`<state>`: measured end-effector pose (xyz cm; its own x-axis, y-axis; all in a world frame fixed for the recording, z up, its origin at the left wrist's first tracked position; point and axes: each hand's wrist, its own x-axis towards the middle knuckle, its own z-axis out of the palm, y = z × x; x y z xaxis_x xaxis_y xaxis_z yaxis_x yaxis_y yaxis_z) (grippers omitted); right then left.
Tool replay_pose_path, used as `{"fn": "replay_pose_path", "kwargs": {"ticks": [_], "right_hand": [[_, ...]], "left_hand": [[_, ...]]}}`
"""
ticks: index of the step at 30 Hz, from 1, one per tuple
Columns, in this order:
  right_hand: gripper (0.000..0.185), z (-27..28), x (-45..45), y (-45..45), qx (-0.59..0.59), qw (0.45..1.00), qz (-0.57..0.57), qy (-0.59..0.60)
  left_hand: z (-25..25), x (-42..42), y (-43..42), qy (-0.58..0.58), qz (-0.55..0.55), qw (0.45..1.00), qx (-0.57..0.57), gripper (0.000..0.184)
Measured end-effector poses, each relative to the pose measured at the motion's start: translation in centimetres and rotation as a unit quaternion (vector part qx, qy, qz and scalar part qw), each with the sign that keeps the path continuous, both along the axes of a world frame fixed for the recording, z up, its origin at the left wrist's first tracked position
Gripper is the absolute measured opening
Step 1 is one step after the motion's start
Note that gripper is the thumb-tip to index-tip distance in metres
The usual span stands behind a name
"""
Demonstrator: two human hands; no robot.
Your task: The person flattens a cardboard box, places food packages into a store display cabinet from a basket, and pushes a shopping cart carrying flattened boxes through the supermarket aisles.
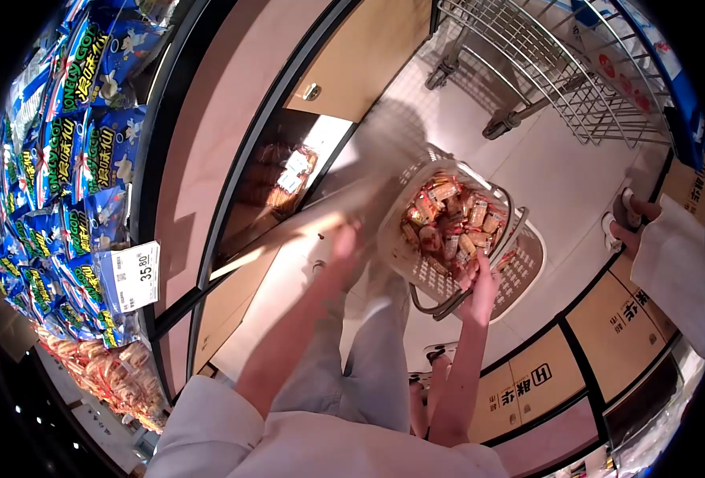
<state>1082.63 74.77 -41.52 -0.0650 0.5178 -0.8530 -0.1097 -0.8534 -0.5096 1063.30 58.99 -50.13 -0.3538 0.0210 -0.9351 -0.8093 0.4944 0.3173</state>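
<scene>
A pale plastic shopping basket (396, 253) with grey handles is in front of my legs, filled with many small snack packs (448, 211) in red, orange and brown wrappers. My right hand (480, 275) is at its near side, fingers curled around the grey handle (440, 311) close to the packs. To the left of the basket, my left hand (347, 243) is smeared by motion, so its fingers cannot be made out. It lies nearest to an opened low cabinet (269, 131), where more wrapped snack packs (284, 179) are visible inside.
Blue snack bags (105, 143) fill the shelf at left, above a price card (133, 277). A metal shopping cart (559, 72) stands at the upper right. Another person's sleeve (675, 271) and sandalled feet (623, 223) show at right, beside cardboard-coloured cabinet panels (540, 374).
</scene>
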Motion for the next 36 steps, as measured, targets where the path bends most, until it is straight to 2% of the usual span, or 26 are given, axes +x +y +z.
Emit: {"fn": "replay_pose_path", "kwargs": {"ticks": [1, 2, 4, 5, 6, 8, 10, 12, 14, 16, 18, 19, 20, 22, 23, 24, 25, 27, 28, 29, 30, 31, 32, 34, 36], "right_hand": [[0.029, 0.1, -0.5, 0.3, 0.008, 1.000, -0.009, -0.008], [0.029, 0.1, -0.3, 0.8, 0.006, 1.000, -0.005, -0.005], [0.029, -0.6, 1.0, 1.8, 0.036, 0.991, 0.073, -0.102], [0.022, -1.1, 1.6, 1.7, 0.042, 0.988, 0.124, -0.085], [0.022, -1.3, 1.7, 1.4, 0.037, 0.987, 0.127, -0.088], [0.022, -2.1, 0.8, 1.6, 0.067, 0.967, 0.216, -0.121], [0.023, -1.8, -0.8, 2.2, 0.072, 0.963, 0.232, -0.116], [0.024, -1.4, -2.4, 2.5, 0.081, 0.963, 0.243, -0.087], [0.024, -1.4, -4.2, 2.1, 0.068, 0.966, 0.245, -0.051], [0.023, -1.7, -6.2, 1.6, 0.088, 0.963, 0.253, -0.028], [0.023, -2.8, -8.5, 0.8, 0.063, 0.966, 0.250, -0.035], [0.024, -3.9, -9.6, -0.1, 0.071, 0.959, 0.265, -0.069], [0.026, -5.3, -10.4, -1.4, 0.075, 0.968, 0.235, -0.046], [0.026, -9.3, -11.4, -4.5, 0.163, 0.936, 0.304, -0.075], [0.026, -10.5, -11.7, -5.8, 0.164, 0.939, 0.294, -0.071], [0.026, -11.5, -11.9, -7.6, 0.148, 0.947, 0.279, -0.067], [0.027, -12.3, -12.3, -9.3, 0.127, 0.954, 0.262, -0.064], [0.027, -12.6, -12.9, -11.5, 0.098, 0.966, 0.233, -0.057], [0.027, -12.5, -12.8, -12.6, 0.079, 0.971, 0.221, -0.054], [0.025, -12.7, -12.9, -13.4, 0.069, 0.967, 0.237, -0.064], [0.025, -13.2, -13.1, -14.2, 0.062, 0.969, 0.230, -0.069], [0.023, -13.8, -13.4, -15.0, 0.028, 0.980, 0.194, -0.040], [0.021, -14.3, -13.8, -15.5, -0.005, 0.987, 0.158, -0.008], [0.024, -14.4, -14.1, -15.0, -0.029, 0.988, 0.149, -0.004], [0.028, -14.4, -14.4, -14.8, -0.049, 0.989, 0.141, 0.002]], "left_hand": [[3.0, 3.6, -0.7, 0.020, 0.054, 0.995, 0.079, 0.033], [3.2, 5.6, -1.2, 0.022, 0.032, 0.998, 0.045, 0.032], [3.0, 7.4, -3.1, 0.024, 0.013, 1.000, 0.004, 0.032], [2.9, 8.0, -4.1, 0.003, -0.008, 1.000, 0.003, 0.028], [3.0, 9.0, -5.3, -0.021, -0.029, 0.999, 0.001, 0.026], [3.2, 11.5, -7.9, -0.001, -0.067, 0.997, -0.025, 0.032], [3.4, 13.8, -11.1, 0.018, -0.143, 0.989, -0.030, 0.033], [3.4, 16.1, -15.0, 0.083, -0.283, 0.955, -0.015, 0.035], [2.9, 17.9, -19.0, 0.183, -0.426, 0.886, 0.005, 0.036], [3.6, 18.1, -20.5, 0.245, -0.495, 0.833, 0.010, 0.037], [5.9, 16.7, -19.3, 0.163, -0.463, 0.871, -0.021, 0.036], [7.2, 15.7, -18.4, 0.081, -0.428, 0.899, -0.052, 0.034], [7.7, 15.4, -18.7, 0.082, -0.430, 0.897, -0.055, 0.034], [8.2, 14.8, -19.4, -0.011, -0.631, 0.759, -0.159, 0.027], [9.6, 12.8, -17.7, -0.006, -0.637, 0.754, -0.162, 0.027], [12.7, 9.6, -14.0, -0.163, -0.538, 0.824, -0.069, 0.027], [15.1, 6.5, -10.6, -0.316, -0.411, 0.855, 0.022, 0.027], [17.1, 0.3, -6.0, -0.262, -0.324, 0.906, 0.069, 0.020], [15.3, -2.0, -6.6, -0.081, -0.298, 0.942, 0.132, 0.021], [11.8, -4.0, -6.3, 0.063, -0.263, 0.955, 0.125, 0.023], [8.2, -6.0, -6.0, 0.210, -0.240, 0.942, 0.103, 0.025], [4.6, -8.6, -4.8, 0.265, -0.270, 0.924, 0.045, 0.026], [-1.2, -11.0, -5.9, 0.342, -0.268, 0.901, 0.005, 0.024], [-12.0, -16.5, -8.1, 0.365, -0.440, 0.808, -0.140, 0.030], [-17.2, -19.3, -7.0, 0.369, -0.574, 0.704, -0.198, 0.056]]}}
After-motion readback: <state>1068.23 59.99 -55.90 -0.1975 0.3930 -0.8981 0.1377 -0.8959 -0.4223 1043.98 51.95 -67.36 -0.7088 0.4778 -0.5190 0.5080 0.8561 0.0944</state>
